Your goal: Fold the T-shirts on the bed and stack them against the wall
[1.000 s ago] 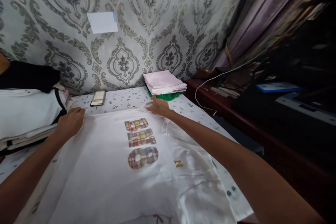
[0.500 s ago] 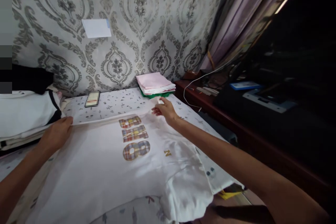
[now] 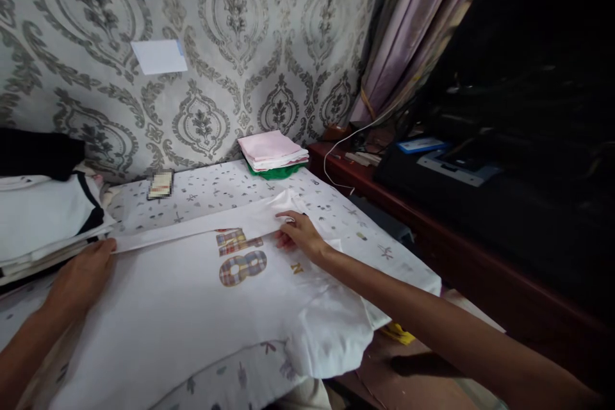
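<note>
A white T-shirt (image 3: 168, 307) with plaid block characters and a small gold N lies spread over the bed, its far edge folded over in a narrow strip that covers part of the print. My left hand (image 3: 89, 272) is closed on the shirt's left end, at the fold. At the other end of the strip, near the shoulder, my right hand (image 3: 302, 237) has its fingers curled at the folded edge and the index finger stretched out; the thumb is partly hidden. The shirt's near sleeve is bunched toward the bed's front edge.
A stack of folded clothes (image 3: 43, 211) stands at the left. By the wall, a pile of pink, white and green folded clothes (image 3: 271, 148) sits on the patterned bed sheet (image 3: 206, 189), with a phone-like object (image 3: 160, 184) farther left. A dark red desk (image 3: 446, 237) runs along the right.
The shirt's far edge has come over toward me, covering the top of the print. My right hand has moved nearer with it. The view has shifted slightly right.
</note>
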{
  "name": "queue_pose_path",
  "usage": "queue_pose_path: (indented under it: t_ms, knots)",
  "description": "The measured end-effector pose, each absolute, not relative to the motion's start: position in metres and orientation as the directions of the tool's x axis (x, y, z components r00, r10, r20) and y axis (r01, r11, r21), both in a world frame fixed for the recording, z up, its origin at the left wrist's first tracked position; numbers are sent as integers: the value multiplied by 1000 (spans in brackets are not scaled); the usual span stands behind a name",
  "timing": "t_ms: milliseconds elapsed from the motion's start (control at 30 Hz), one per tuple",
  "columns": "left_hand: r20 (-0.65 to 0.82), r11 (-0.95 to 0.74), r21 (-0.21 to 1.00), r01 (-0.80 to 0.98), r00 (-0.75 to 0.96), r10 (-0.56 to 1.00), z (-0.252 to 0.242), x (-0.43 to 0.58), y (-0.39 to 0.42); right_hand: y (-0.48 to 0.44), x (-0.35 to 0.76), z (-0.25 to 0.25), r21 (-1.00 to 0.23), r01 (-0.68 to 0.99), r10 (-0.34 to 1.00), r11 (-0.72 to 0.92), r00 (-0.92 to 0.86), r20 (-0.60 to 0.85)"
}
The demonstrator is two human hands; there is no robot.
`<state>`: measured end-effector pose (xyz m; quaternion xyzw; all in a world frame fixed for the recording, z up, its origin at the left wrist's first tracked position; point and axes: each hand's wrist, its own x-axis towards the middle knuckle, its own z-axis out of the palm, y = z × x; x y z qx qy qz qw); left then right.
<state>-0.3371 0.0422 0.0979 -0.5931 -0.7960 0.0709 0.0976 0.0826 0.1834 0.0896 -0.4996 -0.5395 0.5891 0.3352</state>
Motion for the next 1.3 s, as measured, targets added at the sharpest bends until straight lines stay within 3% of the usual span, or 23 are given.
queue_pose_path:
  t_ms: [200,333,433,633,1000,1067,1167,1233,1300]
  knots:
    - [4,271,-228,935,-277,961,89,-345,38,198,105,98,-848,497,830,-181,-386,-403]
    - [-50,225,-263,938,-246,968,92,-342,44,238,110,108,-676,737,971,32,-184,-155]
    - [-26,225,-202,953,-235,972,97,-330,56,274,100,106,-555,831,997,25,-59,-44]
    - [40,220,13,975,-221,975,87,-314,73,317,85,81,-472,879,997,-70,43,-69]
    - [146,181,100,978,-195,970,68,-334,73,327,89,74,-436,899,999,-29,33,3]
    - [172,182,117,976,-200,964,70,-330,70,320,88,74,-435,899,997,52,-19,81]
    - [214,196,126,973,-219,952,72,-322,68,313,88,67,-379,859,931,344,-260,255]
    - [231,217,110,970,-237,944,72,-322,67,313,88,60,-340,810,874,477,-396,282]
    - [233,251,84,964,-264,936,71,-327,66,317,90,53,-344,806,874,482,-419,245]
